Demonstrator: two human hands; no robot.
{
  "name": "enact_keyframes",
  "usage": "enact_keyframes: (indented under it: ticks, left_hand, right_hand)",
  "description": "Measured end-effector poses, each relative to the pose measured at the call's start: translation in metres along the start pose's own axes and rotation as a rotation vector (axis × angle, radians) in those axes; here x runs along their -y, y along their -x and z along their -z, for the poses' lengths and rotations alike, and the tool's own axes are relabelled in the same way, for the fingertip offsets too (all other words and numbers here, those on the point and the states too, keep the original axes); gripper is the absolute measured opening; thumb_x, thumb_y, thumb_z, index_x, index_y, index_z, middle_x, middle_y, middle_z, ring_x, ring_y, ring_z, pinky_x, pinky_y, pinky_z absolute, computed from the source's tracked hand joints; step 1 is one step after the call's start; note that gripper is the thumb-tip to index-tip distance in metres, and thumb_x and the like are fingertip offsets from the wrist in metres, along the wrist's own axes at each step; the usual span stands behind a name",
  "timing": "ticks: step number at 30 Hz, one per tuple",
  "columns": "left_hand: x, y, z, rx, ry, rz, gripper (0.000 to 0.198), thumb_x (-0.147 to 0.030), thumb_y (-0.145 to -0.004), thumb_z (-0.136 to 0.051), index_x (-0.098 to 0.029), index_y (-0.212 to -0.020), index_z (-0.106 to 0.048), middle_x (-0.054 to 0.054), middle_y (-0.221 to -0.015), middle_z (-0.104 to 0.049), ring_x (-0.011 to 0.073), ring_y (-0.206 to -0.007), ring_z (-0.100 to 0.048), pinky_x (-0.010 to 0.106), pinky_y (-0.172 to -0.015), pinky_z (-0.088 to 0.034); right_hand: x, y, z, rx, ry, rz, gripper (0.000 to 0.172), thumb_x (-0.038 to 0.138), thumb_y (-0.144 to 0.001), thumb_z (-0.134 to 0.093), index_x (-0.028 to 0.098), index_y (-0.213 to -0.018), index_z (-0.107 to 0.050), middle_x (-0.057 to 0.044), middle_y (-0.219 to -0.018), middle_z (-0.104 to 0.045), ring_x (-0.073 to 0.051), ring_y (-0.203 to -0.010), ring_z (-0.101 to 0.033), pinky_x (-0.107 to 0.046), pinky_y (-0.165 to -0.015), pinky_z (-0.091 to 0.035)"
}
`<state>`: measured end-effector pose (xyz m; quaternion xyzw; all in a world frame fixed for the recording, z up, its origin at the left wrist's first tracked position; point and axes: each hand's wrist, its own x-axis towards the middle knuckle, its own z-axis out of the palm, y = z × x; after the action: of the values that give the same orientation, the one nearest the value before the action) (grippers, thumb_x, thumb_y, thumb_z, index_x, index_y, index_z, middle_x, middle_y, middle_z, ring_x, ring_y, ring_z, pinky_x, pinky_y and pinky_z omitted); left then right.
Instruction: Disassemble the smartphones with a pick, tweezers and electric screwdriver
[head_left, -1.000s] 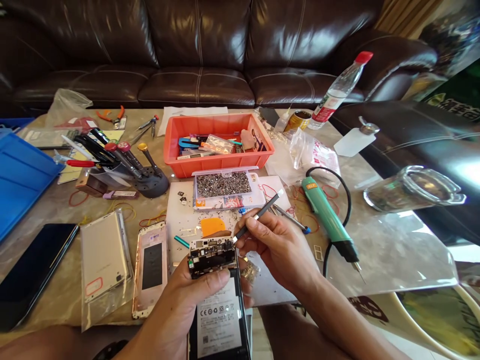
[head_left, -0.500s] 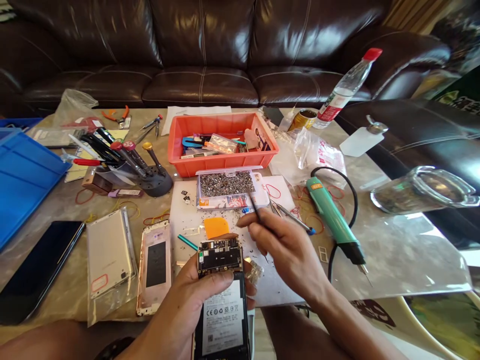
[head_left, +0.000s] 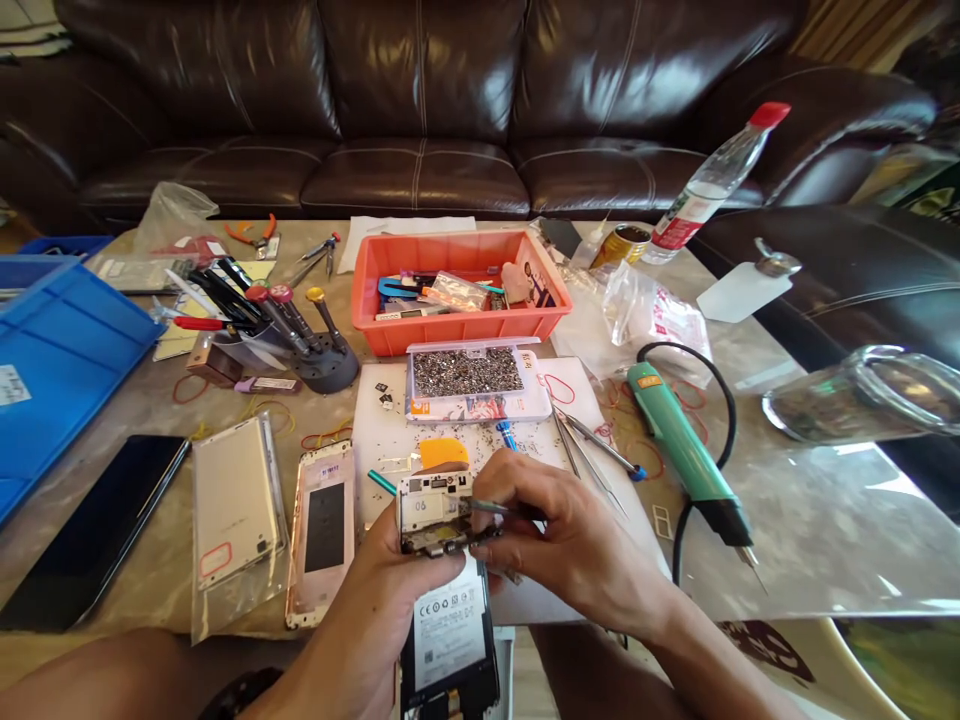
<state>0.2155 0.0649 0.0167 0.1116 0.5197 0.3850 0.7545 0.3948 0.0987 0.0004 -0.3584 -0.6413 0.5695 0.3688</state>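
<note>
My left hand is closed around an opened smartphone, its thumb lying across below the top section. The white-labelled battery faces up. At the phone's upper end a pale inner plate marked "06" shows, and the dark circuit board looks tilted up along its lower edge. My right hand is closed on a thin dark rod-like tool, whose tip lies over the plate. Its fingertips meet the board's right edge; whether they grip the board, I cannot tell.
Beyond the hands lie an orange plastic piece and a clear box of tiny screws. An orange bin stands behind. Tweezers and a green electric screwdriver lie right; a pink phone back cover and screwdriver stand left.
My right hand has moved down and left onto the phone's top with the tool. The black board there has tilted, uncovering the pale plate. The view has shifted slightly.
</note>
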Motion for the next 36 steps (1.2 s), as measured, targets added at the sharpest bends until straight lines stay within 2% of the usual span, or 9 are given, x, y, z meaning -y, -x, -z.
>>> enact_keyframes:
  ticks: [5,9,18,23,27,30,32,34,36]
  left_hand:
    - [0.004,-0.001,0.004,0.076,-0.033,-0.105,0.041,-0.017,-0.064,-0.088,-0.023,-0.103,-0.079,0.002,-0.097,-0.08,0.0226,-0.09,-0.074,0.029,-0.077,-0.053]
    - [0.006,-0.005,0.007,0.069,-0.037,-0.123,0.05,-0.017,-0.063,-0.091,-0.025,-0.111,-0.079,0.002,-0.102,-0.08,0.0265,-0.099,-0.073,0.034,-0.084,-0.054]
    - [0.005,-0.006,0.007,0.107,-0.042,-0.228,0.066,-0.021,-0.071,-0.09,-0.027,-0.135,-0.07,0.006,-0.118,-0.078,0.0313,-0.113,-0.069,0.04,-0.094,-0.054]
    - [0.0,-0.004,0.001,0.164,-0.07,-0.272,0.068,-0.024,-0.073,-0.09,-0.025,-0.138,-0.068,0.008,-0.119,-0.078,0.0328,-0.119,-0.066,0.043,-0.1,-0.052]
    - [-0.002,-0.001,-0.002,0.132,-0.077,-0.267,0.066,-0.023,-0.078,-0.087,-0.026,-0.14,-0.066,0.007,-0.125,-0.076,0.0323,-0.125,-0.063,0.042,-0.103,-0.05]
    - [-0.001,0.001,-0.001,0.127,-0.074,-0.262,0.064,-0.022,-0.078,-0.086,-0.027,-0.139,-0.066,0.006,-0.131,-0.074,0.0319,-0.128,-0.062,0.042,-0.105,-0.049]
    - [0.001,0.001,0.002,0.123,-0.076,-0.251,0.056,-0.024,-0.08,-0.084,-0.025,-0.134,-0.069,0.007,-0.132,-0.074,0.031,-0.127,-0.063,0.041,-0.106,-0.049]
    - [0.004,0.0,0.006,0.133,-0.075,-0.204,0.049,-0.026,-0.083,-0.083,-0.023,-0.13,-0.071,0.008,-0.128,-0.076,0.0295,-0.121,-0.067,0.04,-0.105,-0.05]
    - [0.007,0.0,0.008,0.173,-0.061,-0.126,0.048,-0.029,-0.085,-0.081,-0.022,-0.131,-0.07,0.009,-0.118,-0.078,0.0277,-0.109,-0.072,0.039,-0.097,-0.053]
  right_hand:
    - [0.0,0.001,0.004,-0.033,0.089,0.254,0.013,0.01,-0.094,-0.073,0.023,-0.094,-0.07,0.0,-0.091,-0.059,-0.011,-0.076,-0.062,-0.02,-0.062,-0.055]
    - [-0.002,0.0,0.005,-0.021,0.22,0.299,0.016,0.008,-0.092,-0.075,0.022,-0.093,-0.069,0.0,-0.092,-0.062,-0.012,-0.084,-0.063,-0.024,-0.072,-0.054]
    - [-0.004,-0.002,0.005,-0.016,0.252,0.288,0.024,0.0,-0.091,-0.067,0.024,-0.095,-0.066,0.001,-0.094,-0.061,-0.012,-0.087,-0.063,-0.023,-0.074,-0.052]
    - [-0.002,-0.002,0.007,-0.057,0.292,0.32,0.028,-0.003,-0.089,-0.062,0.025,-0.094,-0.067,0.001,-0.092,-0.063,-0.012,-0.085,-0.063,-0.022,-0.073,-0.052]
    - [0.0,-0.002,0.007,-0.072,0.285,0.315,0.028,-0.003,-0.087,-0.065,0.025,-0.092,-0.069,0.0,-0.092,-0.065,-0.014,-0.085,-0.065,-0.025,-0.073,-0.054]
    - [-0.003,-0.002,0.006,-0.11,0.229,0.296,0.02,0.006,-0.09,-0.071,0.025,-0.093,-0.073,-0.001,-0.091,-0.066,-0.014,-0.083,-0.066,-0.025,-0.071,-0.055]
    - [-0.006,-0.001,0.005,-0.173,0.168,0.255,0.011,0.015,-0.093,-0.076,0.026,-0.096,-0.075,-0.001,-0.091,-0.067,-0.014,-0.081,-0.066,-0.025,-0.069,-0.055]
    - [-0.011,0.0,0.005,-0.244,0.108,0.179,0.006,0.025,-0.093,-0.078,0.026,-0.098,-0.076,-0.001,-0.091,-0.069,-0.015,-0.08,-0.067,-0.026,-0.069,-0.056]
    - [-0.014,0.001,0.005,-0.272,0.018,0.062,0.01,0.033,-0.094,-0.078,0.025,-0.098,-0.074,0.0,-0.086,-0.069,-0.014,-0.072,-0.068,-0.026,-0.063,-0.057]
